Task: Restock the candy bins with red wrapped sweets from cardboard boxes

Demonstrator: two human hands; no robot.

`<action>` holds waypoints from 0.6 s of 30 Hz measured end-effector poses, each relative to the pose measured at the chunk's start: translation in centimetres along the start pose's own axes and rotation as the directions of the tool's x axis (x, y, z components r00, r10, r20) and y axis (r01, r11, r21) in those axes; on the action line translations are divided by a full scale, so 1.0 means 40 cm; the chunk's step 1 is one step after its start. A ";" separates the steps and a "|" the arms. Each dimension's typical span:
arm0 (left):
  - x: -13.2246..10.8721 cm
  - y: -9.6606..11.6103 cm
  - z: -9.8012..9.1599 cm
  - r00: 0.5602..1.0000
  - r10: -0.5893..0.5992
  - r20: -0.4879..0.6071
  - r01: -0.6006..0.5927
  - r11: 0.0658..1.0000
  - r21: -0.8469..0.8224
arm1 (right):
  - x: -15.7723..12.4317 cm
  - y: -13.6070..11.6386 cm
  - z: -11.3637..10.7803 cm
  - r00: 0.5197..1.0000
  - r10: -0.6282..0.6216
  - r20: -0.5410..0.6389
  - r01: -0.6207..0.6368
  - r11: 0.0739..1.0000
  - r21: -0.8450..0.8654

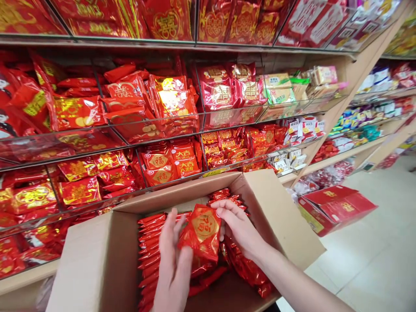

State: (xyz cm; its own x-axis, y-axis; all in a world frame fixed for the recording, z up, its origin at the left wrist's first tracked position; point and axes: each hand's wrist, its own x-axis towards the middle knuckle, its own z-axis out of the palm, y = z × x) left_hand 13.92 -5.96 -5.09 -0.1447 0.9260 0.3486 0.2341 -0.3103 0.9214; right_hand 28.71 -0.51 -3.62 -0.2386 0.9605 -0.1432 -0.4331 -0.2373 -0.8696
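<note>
An open cardboard box sits in front of me, packed with rows of red foil packets. Both hands are inside it. My left hand and my right hand grip a small stack of red packets with a gold emblem from either side, lifted a little above the others in the box. The fingers of both hands are closed on the stack's edges.
Shelves with clear dividers hold many red and gold packets; paler boxed sweets lie further right. A red carton stands on the tiled floor to the right. More shelves run along the aisle.
</note>
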 end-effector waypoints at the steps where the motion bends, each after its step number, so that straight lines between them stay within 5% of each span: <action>1: -0.005 0.008 0.013 0.980 -0.192 -0.044 0.182 0.969 -0.167 | -0.002 0.002 0.003 0.999 -0.040 -0.003 0.040 0.999 -0.012; 4: -0.001 0.027 0.037 0.890 -0.456 0.021 0.424 0.810 -0.405 | -0.008 0.004 0.008 0.993 -0.101 0.056 0.104 0.993 -0.050; 14: 0.021 0.013 -0.039 0.850 -0.505 0.151 0.527 0.828 -0.191 | -0.001 -0.008 -0.033 0.967 0.143 0.210 -0.085 0.961 -0.263; 18: 0.013 0.018 -0.045 0.851 -0.504 0.147 0.524 0.832 -0.183 | 0.004 -0.013 -0.036 0.964 0.207 0.165 -0.142 0.930 -0.339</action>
State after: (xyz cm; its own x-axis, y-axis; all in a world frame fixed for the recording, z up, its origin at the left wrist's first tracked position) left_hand 12.28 -6.08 -3.93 -0.1002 0.9762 -0.1924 -0.0568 0.1875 0.9806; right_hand 30.16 0.00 -3.86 -0.4630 0.8532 -0.2402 -0.0739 -0.3072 -0.9488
